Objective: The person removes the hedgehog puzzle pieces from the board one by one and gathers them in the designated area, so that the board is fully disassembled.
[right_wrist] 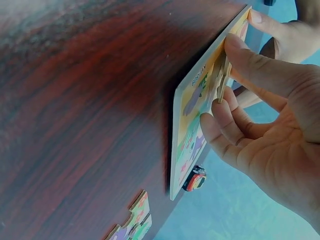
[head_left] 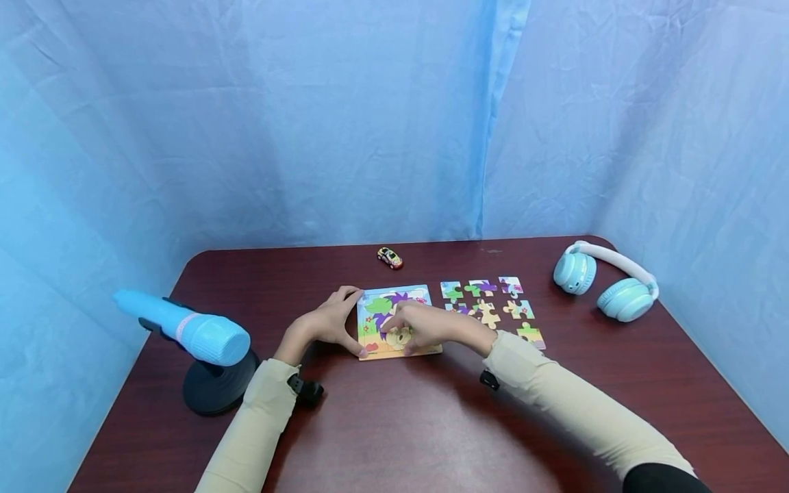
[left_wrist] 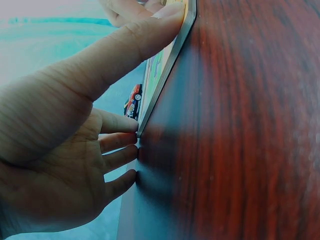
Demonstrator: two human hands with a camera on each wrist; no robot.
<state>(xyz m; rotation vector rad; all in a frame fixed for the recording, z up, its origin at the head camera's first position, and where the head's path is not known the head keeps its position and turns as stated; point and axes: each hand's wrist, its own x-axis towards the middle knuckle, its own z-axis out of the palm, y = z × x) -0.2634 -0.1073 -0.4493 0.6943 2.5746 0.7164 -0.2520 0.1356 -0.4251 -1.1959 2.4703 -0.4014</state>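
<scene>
A thin puzzle board [head_left: 425, 291] with a bright cartoon picture lies flat on the table. Along its left side rests my left hand [head_left: 329, 322], thumb pressing the near corner and straight fingers at the far end of the edge. My right hand [head_left: 428, 325] is over the board's middle and hides part of the picture. In the right wrist view it pinches a tilted puzzle piece [right_wrist: 223, 85] between thumb and fingers, close over the board. The face of that piece is mostly hidden.
Right of the board lie several loose puzzle pieces [head_left: 518, 308]. Behind the board stands a small toy car [head_left: 390, 258]. Pale teal headphones [head_left: 625, 300] lie at the right; a light blue cylinder [head_left: 212, 339] sits in a black stand [head_left: 212, 392] at the left. Blue cloth surrounds the table.
</scene>
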